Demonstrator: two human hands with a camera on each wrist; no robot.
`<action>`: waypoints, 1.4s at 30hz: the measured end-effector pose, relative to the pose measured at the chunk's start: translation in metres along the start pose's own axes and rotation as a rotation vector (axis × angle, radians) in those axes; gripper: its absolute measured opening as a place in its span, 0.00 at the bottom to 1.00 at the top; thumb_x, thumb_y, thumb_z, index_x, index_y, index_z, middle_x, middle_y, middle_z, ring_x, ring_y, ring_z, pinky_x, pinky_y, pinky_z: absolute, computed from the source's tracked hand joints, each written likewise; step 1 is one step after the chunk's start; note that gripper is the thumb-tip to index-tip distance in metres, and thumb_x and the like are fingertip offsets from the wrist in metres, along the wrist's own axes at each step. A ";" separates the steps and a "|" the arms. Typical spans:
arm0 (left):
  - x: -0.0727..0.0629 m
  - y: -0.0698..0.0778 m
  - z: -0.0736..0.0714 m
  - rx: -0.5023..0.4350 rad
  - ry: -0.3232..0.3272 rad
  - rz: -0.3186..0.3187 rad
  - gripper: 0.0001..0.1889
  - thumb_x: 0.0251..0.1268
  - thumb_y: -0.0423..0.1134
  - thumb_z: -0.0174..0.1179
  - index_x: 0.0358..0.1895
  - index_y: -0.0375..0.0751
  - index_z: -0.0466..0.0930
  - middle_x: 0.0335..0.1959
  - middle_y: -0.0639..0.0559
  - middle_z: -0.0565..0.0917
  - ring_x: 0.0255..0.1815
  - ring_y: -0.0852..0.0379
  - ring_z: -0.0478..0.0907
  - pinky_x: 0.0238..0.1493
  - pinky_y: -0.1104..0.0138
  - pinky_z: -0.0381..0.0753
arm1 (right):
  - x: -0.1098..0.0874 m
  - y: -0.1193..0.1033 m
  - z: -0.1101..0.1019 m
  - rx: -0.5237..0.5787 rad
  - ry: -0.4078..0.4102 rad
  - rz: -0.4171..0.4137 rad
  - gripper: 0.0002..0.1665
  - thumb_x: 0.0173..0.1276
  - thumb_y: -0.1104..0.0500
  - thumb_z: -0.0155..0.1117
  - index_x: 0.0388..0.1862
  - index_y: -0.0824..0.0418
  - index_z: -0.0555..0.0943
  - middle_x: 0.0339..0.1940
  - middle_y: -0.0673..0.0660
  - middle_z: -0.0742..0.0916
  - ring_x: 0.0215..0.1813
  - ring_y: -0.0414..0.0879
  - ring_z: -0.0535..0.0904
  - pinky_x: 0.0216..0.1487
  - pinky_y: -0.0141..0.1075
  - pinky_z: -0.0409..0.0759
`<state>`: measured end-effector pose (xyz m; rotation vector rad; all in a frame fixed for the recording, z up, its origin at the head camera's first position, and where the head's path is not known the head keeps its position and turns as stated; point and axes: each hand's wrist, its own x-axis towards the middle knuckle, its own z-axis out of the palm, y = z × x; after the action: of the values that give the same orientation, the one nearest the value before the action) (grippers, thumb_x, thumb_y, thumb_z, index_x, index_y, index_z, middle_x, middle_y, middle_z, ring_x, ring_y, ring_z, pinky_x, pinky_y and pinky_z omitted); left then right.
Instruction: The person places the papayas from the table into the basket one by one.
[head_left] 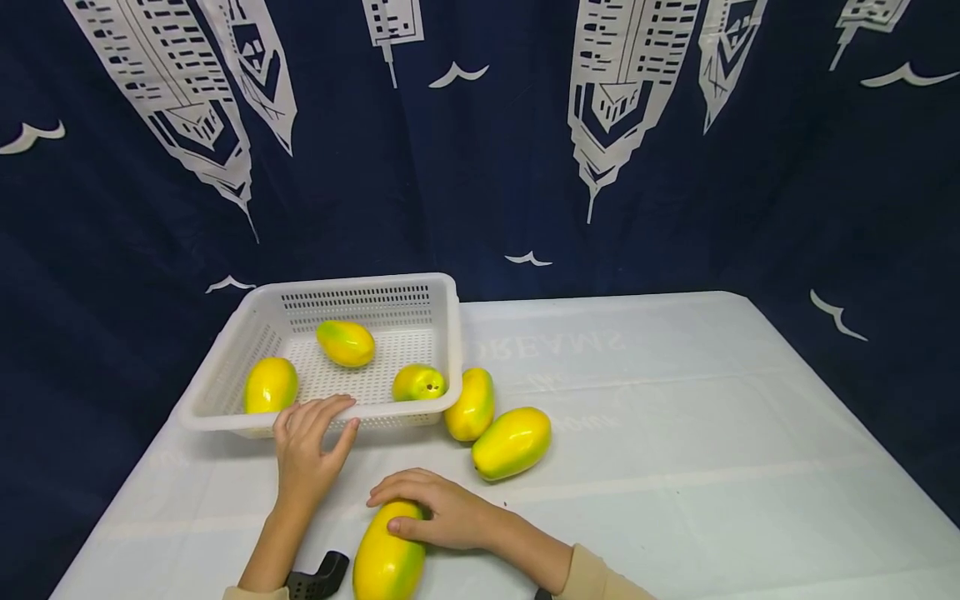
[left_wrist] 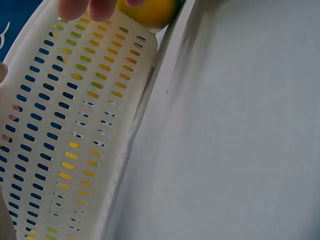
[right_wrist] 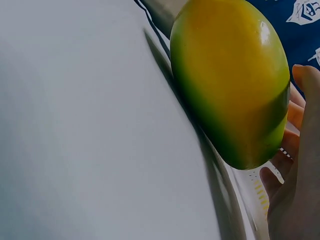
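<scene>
A white plastic basket with slotted walls stands at the left back of the table. My left hand grips its front rim: the fingers reach over to the inside, and the thumb lies outside. Near the table's front, my right hand holds a yellow-green mango by its far end, thumb on the near side and fingers around the other. The right wrist view shows this mango large, close to the tabletop; whether it touches cannot be told.
Inside the basket lie three mangoes: one at left, one at the back, one at front right. Two more rest on the white-covered table: one beside the basket, one nearer. A dark blue curtain hangs behind.
</scene>
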<state>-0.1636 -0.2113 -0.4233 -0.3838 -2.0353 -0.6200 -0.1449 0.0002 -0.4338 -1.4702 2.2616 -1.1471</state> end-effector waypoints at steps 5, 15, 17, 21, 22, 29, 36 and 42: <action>-0.001 0.001 -0.001 -0.004 0.003 -0.004 0.22 0.65 0.56 0.47 0.39 0.42 0.82 0.38 0.46 0.84 0.43 0.49 0.74 0.58 0.58 0.55 | 0.000 0.001 0.003 -0.020 -0.028 -0.033 0.18 0.70 0.48 0.47 0.56 0.48 0.73 0.60 0.44 0.76 0.63 0.35 0.68 0.64 0.33 0.64; 0.000 0.000 0.001 -0.006 0.009 0.005 0.21 0.64 0.56 0.48 0.39 0.42 0.82 0.38 0.47 0.84 0.43 0.49 0.74 0.53 0.50 0.56 | -0.001 0.001 0.002 -0.034 -0.065 -0.011 0.18 0.66 0.46 0.53 0.54 0.46 0.73 0.57 0.42 0.77 0.60 0.32 0.69 0.62 0.30 0.65; 0.000 0.000 0.002 -0.011 0.012 0.011 0.21 0.64 0.55 0.49 0.39 0.41 0.82 0.38 0.47 0.84 0.43 0.49 0.74 0.53 0.50 0.56 | -0.001 0.002 0.002 -0.020 -0.072 -0.013 0.18 0.65 0.47 0.55 0.54 0.45 0.73 0.56 0.42 0.77 0.58 0.31 0.69 0.60 0.28 0.66; 0.000 -0.001 0.001 -0.005 0.014 0.018 0.21 0.64 0.55 0.49 0.39 0.41 0.82 0.38 0.47 0.84 0.42 0.49 0.74 0.54 0.52 0.56 | -0.001 0.003 0.003 0.026 -0.084 -0.015 0.19 0.63 0.47 0.58 0.53 0.45 0.73 0.53 0.42 0.76 0.55 0.29 0.69 0.56 0.25 0.68; 0.000 -0.001 0.000 -0.004 0.013 0.018 0.21 0.64 0.55 0.49 0.39 0.41 0.82 0.38 0.47 0.84 0.42 0.49 0.74 0.54 0.53 0.56 | -0.001 0.003 0.004 0.039 -0.087 -0.010 0.20 0.62 0.47 0.59 0.53 0.44 0.73 0.53 0.42 0.76 0.54 0.28 0.69 0.55 0.24 0.68; -0.001 -0.001 -0.001 -0.002 0.011 0.012 0.21 0.64 0.55 0.49 0.39 0.41 0.82 0.38 0.47 0.84 0.42 0.49 0.74 0.58 0.59 0.54 | 0.000 0.002 0.004 0.060 -0.113 0.024 0.22 0.59 0.46 0.62 0.53 0.43 0.74 0.50 0.42 0.76 0.51 0.26 0.69 0.52 0.22 0.68; 0.001 -0.001 0.000 -0.003 0.008 0.009 0.22 0.64 0.56 0.48 0.39 0.41 0.82 0.38 0.46 0.84 0.43 0.49 0.74 0.56 0.55 0.55 | 0.002 0.002 -0.005 0.300 -0.267 0.110 0.23 0.60 0.54 0.63 0.55 0.45 0.73 0.51 0.39 0.77 0.50 0.26 0.69 0.53 0.23 0.67; 0.000 -0.001 0.001 -0.007 0.011 0.007 0.21 0.64 0.55 0.48 0.38 0.41 0.82 0.37 0.47 0.84 0.42 0.49 0.74 0.57 0.58 0.54 | 0.000 0.010 -0.013 0.524 -0.415 0.131 0.25 0.62 0.63 0.60 0.59 0.54 0.70 0.55 0.44 0.76 0.50 0.27 0.69 0.56 0.25 0.66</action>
<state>-0.1645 -0.2114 -0.4243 -0.3906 -2.0210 -0.6233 -0.1594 0.0086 -0.4320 -1.1925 1.5970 -1.1491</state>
